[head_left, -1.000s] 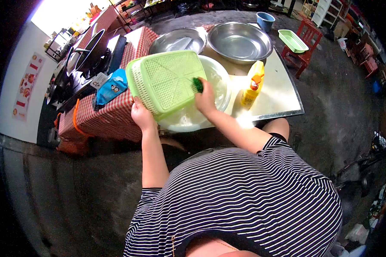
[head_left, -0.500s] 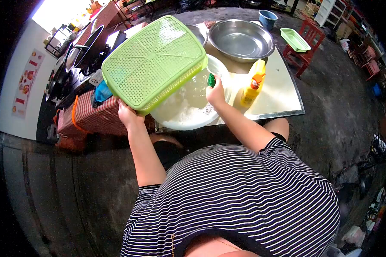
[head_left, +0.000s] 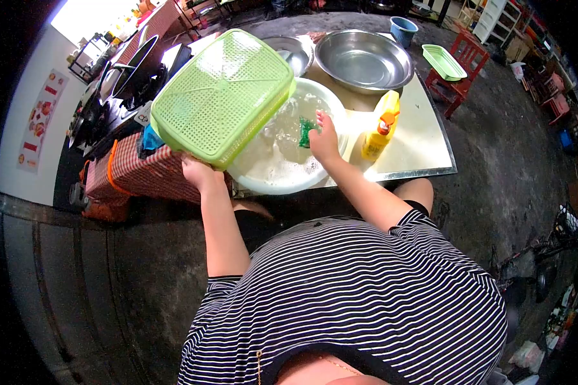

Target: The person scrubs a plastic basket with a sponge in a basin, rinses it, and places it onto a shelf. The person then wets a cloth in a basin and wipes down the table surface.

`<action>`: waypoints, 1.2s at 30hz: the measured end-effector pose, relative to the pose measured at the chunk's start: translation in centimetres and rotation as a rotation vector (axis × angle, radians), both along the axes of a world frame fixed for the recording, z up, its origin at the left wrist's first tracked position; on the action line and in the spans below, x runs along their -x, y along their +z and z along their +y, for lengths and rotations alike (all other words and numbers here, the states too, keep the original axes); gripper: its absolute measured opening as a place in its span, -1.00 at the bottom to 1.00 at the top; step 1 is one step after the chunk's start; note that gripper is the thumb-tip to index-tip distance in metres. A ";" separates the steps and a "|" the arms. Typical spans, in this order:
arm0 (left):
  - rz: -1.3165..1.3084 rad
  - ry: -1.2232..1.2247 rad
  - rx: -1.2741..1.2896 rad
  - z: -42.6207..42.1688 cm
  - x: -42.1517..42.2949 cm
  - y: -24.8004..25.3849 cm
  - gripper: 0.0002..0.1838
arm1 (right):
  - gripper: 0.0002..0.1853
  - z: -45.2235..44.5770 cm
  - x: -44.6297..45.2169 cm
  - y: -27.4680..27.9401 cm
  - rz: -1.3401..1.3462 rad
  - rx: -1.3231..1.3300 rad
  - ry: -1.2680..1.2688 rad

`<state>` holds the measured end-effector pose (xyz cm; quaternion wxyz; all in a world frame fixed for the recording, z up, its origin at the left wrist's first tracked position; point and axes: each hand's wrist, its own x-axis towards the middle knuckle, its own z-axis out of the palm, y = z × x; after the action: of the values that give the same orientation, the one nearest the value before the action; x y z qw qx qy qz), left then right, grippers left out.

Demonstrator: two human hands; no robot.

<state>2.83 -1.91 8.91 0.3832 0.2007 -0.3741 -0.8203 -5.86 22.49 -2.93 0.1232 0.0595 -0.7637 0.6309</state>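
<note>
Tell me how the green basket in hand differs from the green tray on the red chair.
The basket is tilted in the left hand; the tray rests on the red chair. The basket shows its perforated underside, while the tray's open side faces up. Both are light green and roughly rectangular.

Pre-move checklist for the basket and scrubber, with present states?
1. Left hand gripping basket: ok, by its near edge.
2. Scrubber secure in right hand: cannot tell; it is at the thumb, some fingers raised.
3. Sudsy water in white basin: ok.
4. Whole basket over white basin: not ok, much of it extends past the left rim.
5. Yellow bottle standing on table, outside white basin: ok.
6. Basket's hidden side clean: cannot tell, out of view.
</note>
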 end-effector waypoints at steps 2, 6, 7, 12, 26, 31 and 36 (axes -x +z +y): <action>-0.018 0.143 0.176 1.8 -0.8 1.3 -0.58 | -0.44 0.0 0.3 -0.9 -0.015 0.053 0.011; -0.155 0.550 0.829 2.9 -0.8 1.2 -0.62 | -0.51 0.7 -0.3 3.4 -0.296 0.387 0.202; -0.191 0.660 1.051 3.1 -1.1 0.9 -0.64 | -0.51 1.1 -0.9 6.0 -0.365 0.482 0.307; 0.235 0.650 1.953 4.1 -1.5 -0.3 -0.83 | -0.22 3.7 -3.3 15.6 -0.611 0.975 0.644; 0.367 0.106 2.263 5.4 -3.6 -2.0 -0.64 | -0.47 5.9 0.5 7.5 -0.474 0.794 0.559; 0.271 0.160 2.197 4.2 -1.9 -2.3 -0.63 | -0.38 5.1 0.0 9.3 -0.460 0.841 0.593; 0.137 0.239 2.071 4.5 0.6 -0.9 -0.65 | -0.33 4.1 0.8 13.6 -0.473 0.994 0.605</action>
<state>2.25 2.57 8.06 0.4667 -0.2370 -0.8496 -0.0651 -6.70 26.55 10.63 -0.2202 0.0675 -0.3351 0.9136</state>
